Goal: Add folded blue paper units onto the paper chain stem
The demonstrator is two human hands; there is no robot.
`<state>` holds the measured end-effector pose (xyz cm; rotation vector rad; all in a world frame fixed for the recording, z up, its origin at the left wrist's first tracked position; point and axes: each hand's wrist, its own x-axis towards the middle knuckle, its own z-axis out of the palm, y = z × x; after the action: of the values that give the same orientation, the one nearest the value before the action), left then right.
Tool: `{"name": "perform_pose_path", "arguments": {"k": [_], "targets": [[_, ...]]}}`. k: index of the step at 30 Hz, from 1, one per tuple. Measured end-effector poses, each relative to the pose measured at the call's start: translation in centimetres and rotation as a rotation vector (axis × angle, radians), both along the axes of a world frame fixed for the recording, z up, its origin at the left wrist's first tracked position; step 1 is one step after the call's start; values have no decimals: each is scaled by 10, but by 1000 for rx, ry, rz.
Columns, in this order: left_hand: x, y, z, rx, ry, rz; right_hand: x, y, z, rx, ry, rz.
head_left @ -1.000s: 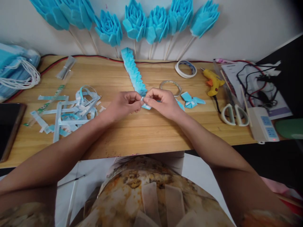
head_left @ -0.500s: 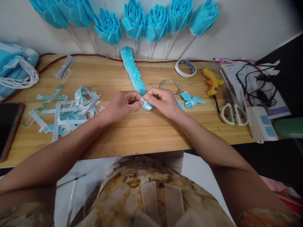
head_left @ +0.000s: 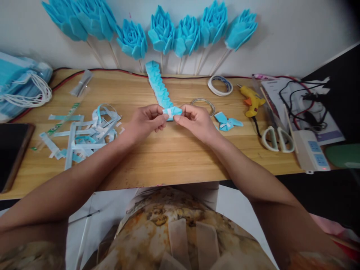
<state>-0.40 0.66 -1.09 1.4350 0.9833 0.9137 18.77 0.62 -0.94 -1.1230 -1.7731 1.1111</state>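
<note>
My left hand (head_left: pixel 147 122) and my right hand (head_left: pixel 195 120) meet at the middle of the wooden desk (head_left: pixel 168 157). Both pinch the near end of a small folded blue piece (head_left: pixel 170 111) with a white strip on it. That piece lies at the near end of a long row of overlapped blue folded pieces (head_left: pixel 158 84) running back to the wall. Both hands' fingers are curled closed around the piece.
Blue fabric flowers on sticks (head_left: pixel 161 32) lean on the wall. Cut strips (head_left: pixel 84 131) lie at the left, with a dark phone (head_left: pixel 12 150) and face masks (head_left: pixel 19 82). At the right are tape rolls (head_left: pixel 221 85), a blue bow (head_left: pixel 227 122), a glue gun (head_left: pixel 252 100), scissors (head_left: pixel 277 138) and a power strip (head_left: pixel 311 153).
Both hands have lifted the small blue piece slightly and turned it, so its white strip now faces up between the fingertips. The view has shifted a little.
</note>
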Motion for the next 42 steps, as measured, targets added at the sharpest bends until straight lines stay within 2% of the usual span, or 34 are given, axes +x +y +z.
{"name": "perform_pose_path", "arguments": {"k": [4, 7, 14, 21, 25, 29, 35, 42], "targets": [[0, -1, 2, -5, 66, -68, -1, 2, 0, -15, 101, -22], [0, -1, 3, 0, 97, -101, 0, 2, 0, -23, 101, -22], [0, -3, 7, 98, 98, 12, 0, -2, 3, -9, 33, 37], [0, -3, 2, 24, 15, 5, 0, -2, 3, 72, -112, 41], [-2, 0, -2, -36, -38, -16, 2, -1, 5, 33, -71, 90], [-3, 0, 0, -12, -7, 10, 5, 0, 6, -27, 16, 138], [-1, -5, 8, 54, 137, -11, 5, 2, 0, 32, -5, 37], [-1, -4, 1, 83, 158, -74, 4, 2, 0, 13, 41, 43]]}}
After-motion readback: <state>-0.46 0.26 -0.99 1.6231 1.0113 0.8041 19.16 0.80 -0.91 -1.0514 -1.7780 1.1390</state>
